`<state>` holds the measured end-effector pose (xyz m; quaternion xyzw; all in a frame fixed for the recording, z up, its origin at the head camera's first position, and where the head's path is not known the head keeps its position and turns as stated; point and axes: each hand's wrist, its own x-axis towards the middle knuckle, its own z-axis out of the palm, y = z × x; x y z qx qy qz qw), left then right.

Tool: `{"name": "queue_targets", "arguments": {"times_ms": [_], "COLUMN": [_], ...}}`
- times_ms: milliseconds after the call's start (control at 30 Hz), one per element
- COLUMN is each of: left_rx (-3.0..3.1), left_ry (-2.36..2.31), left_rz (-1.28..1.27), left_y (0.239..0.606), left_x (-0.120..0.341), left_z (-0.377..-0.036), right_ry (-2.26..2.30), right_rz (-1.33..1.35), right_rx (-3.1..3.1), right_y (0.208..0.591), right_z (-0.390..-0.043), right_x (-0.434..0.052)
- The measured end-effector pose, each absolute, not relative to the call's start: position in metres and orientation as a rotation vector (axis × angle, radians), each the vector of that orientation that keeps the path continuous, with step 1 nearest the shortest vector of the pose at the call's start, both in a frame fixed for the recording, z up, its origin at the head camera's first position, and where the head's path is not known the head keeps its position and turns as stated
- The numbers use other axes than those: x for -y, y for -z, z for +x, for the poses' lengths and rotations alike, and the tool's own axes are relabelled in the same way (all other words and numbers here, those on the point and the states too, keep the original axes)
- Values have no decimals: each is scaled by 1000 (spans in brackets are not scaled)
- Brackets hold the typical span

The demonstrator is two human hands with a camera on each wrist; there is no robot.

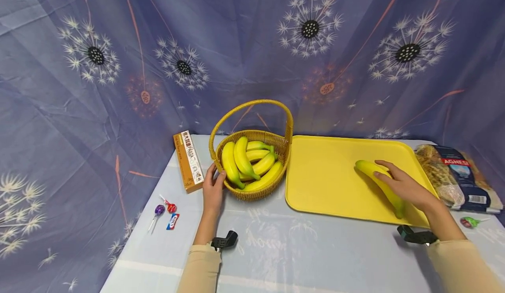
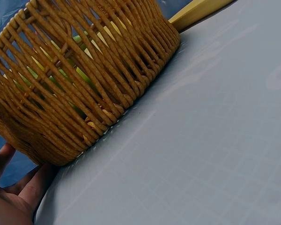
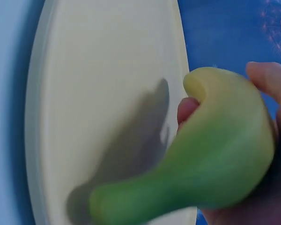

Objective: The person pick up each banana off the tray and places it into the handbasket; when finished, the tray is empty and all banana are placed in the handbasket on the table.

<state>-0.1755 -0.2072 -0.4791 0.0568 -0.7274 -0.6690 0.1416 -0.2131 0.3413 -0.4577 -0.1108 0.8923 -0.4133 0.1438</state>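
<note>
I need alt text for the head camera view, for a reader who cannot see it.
A right hand holds a yellow banana on a yellow plastic tray; the left hand touches a woven wicker basket of bananas.

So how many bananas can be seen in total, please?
6: five in the basket, two on its left and three stacked on its right; more may be hidden beneath. One banana lies on the yellow tray, gripped by the right hand.

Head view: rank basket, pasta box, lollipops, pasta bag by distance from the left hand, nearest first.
From the left hand:
1. Basket, touching it, just right of the hand.
2. Pasta box, close on the left; contact unclear.
3. Lollipops, farther left near the table edge.
4. Pasta bag, far right, past the tray.
</note>
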Motion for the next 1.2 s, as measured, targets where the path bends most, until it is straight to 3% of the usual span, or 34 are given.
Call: {"name": "queue_targets", "arguments": {"times_ms": [1200], "left_rx": [2089], "left_ry": [1931], "left_rz": [179], "left_y": [479], "left_x": [207], "left_z": [-174], "right_ry": [1313], "right_rz": [-559], "right_rx": [-2490], "right_y": [417], "right_z": [-234], "right_x": [-220]}}
